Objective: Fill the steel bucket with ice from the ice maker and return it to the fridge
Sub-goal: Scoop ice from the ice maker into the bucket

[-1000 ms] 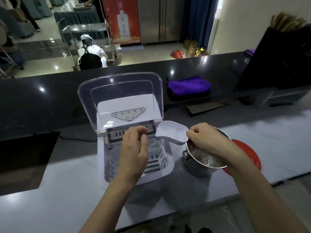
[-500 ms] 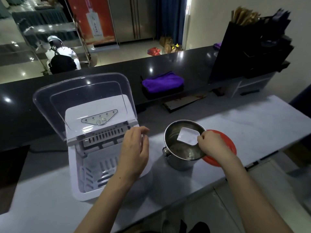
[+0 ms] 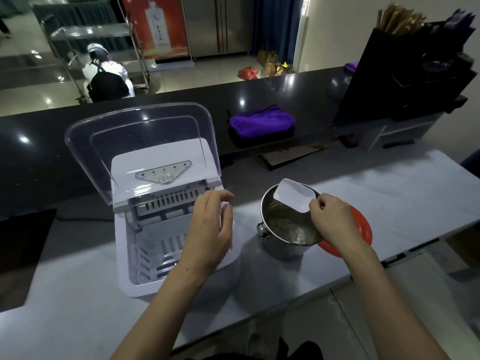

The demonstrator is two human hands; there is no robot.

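Observation:
A white ice maker stands on the pale counter with its clear lid raised. My left hand hovers over its right front corner, fingers relaxed and holding nothing. To the right sits the steel bucket with some ice in the bottom. My right hand pinches the handle of a white plastic scoop, which lies tilted over the bucket's far rim. A red lid lies under my right hand, beside the bucket.
A purple folded cloth lies on the dark raised bar top. A black organiser stands at the right. A dark clipboard lies behind the bucket. A person with a backpack crouches beyond the bar.
My right hand carried the scoop from above the ice maker to the bucket, dipped it in, and has now lifted it to the rim. The camera view shifted. My left hand stayed by the ice maker.

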